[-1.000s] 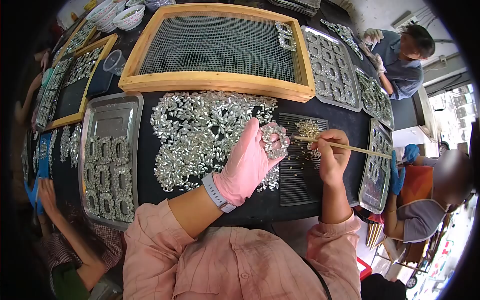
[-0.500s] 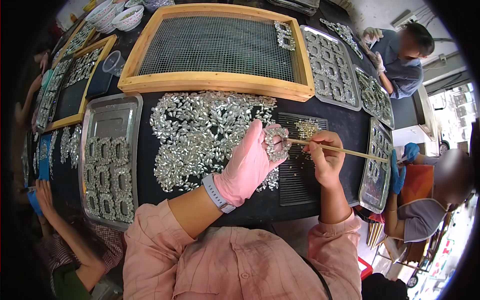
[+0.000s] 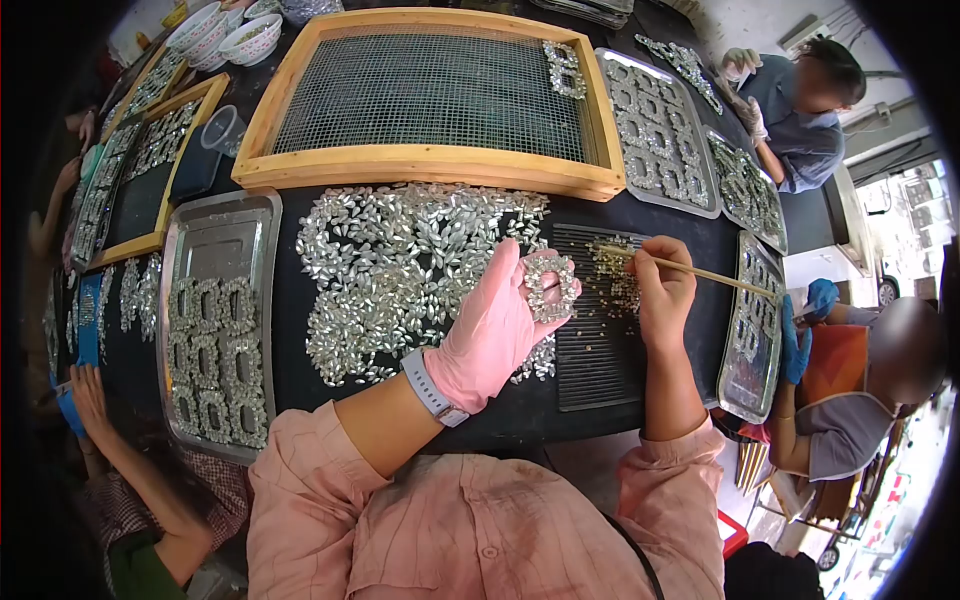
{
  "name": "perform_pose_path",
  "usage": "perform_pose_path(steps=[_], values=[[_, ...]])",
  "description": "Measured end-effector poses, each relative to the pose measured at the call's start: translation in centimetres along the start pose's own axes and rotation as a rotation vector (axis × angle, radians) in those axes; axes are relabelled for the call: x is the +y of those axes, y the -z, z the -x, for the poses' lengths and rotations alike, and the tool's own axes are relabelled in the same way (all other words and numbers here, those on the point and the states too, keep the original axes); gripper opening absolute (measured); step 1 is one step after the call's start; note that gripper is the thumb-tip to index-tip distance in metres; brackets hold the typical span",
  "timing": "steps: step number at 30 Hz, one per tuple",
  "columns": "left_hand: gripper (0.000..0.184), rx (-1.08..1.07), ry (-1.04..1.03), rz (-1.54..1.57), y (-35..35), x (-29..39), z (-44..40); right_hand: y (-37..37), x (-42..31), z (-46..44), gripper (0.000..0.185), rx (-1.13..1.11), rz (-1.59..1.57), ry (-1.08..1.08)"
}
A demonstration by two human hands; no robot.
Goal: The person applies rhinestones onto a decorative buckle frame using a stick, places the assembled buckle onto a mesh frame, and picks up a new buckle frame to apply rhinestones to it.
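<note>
My left hand (image 3: 488,335), in a pink glove, holds a rhinestone buckle (image 3: 549,287), a rectangular ring of clear stones around a dark opening. My bare right hand (image 3: 664,290) pinches a thin wooden stick (image 3: 705,273). The stick's tip is over a pile of small gold-toned stones (image 3: 612,272) on a black ribbed mat (image 3: 592,375). Left of the mat spreads a large heap of leaf-shaped clear stones (image 3: 400,270), partly behind my left hand.
A wood-framed mesh screen (image 3: 430,165) lies beyond the stones, bearing one piece. Metal trays of buckles stand at left (image 3: 271,300) and right (image 3: 712,200). Co-workers sit on both sides; a blue-gloved hand (image 3: 797,345) is by the right tray. Bowls (image 3: 250,42) stand at far left.
My right hand has moved up and right, taking the stick's tip from the buckle to the gold-toned stones. My left hand still holds the buckle in nearly the same place.
</note>
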State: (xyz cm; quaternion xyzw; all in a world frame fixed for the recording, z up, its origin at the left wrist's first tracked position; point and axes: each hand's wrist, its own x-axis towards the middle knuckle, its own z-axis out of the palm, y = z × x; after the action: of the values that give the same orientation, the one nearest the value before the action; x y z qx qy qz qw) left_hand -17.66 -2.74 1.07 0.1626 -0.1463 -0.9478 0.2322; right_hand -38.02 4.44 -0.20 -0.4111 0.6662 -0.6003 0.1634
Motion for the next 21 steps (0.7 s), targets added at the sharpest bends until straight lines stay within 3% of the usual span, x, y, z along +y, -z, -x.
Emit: perform_pose_path(steps=[7,13,21], values=[[0.059,-0.006,0.004,-0.007,0.1,-0.1,0.0,-0.3,0.1,-0.2,0.008,-0.032,0.004,-0.001],[0.059,0.003,-0.003,0.026,0.2,-0.1,-0.1,-0.1,-1.3,0.7,0.011,-0.071,-0.315,0.014],[0.058,0.004,-0.003,0.032,0.1,-0.2,0.0,-0.6,-1.9,1.4,0.012,-0.157,-0.353,-0.033]])
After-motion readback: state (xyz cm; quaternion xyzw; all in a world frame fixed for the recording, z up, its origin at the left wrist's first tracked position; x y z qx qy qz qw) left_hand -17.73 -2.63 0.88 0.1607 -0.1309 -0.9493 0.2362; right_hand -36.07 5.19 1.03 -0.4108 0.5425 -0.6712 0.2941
